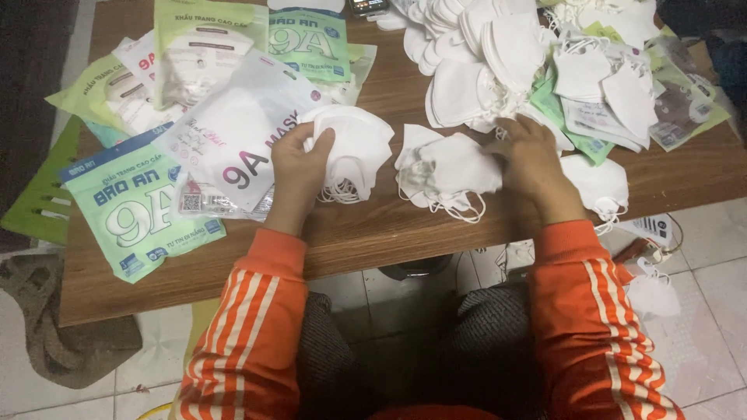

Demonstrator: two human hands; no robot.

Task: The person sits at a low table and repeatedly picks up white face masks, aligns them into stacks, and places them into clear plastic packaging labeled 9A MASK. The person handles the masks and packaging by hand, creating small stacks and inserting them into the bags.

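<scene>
Gripping soft white masks [354, 148], L hand [299, 163]

On the wooden table [436, 233], flat green-and-blue pouches [140, 206] fan out at the left beside a white pouch [233, 132] under the left hand [299, 167], another green pouch [307, 43] lies at the top centre, a dark phone screen [367, 7] sits at the top edge, and clear-fronted green packs [681, 105] lie at the right.

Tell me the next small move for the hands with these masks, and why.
Probably bring the right hand's mask onto the stack held in the left hand. The stack is gripped upright, the loose mask lies beside it, and the pouch lies just left.
</scene>
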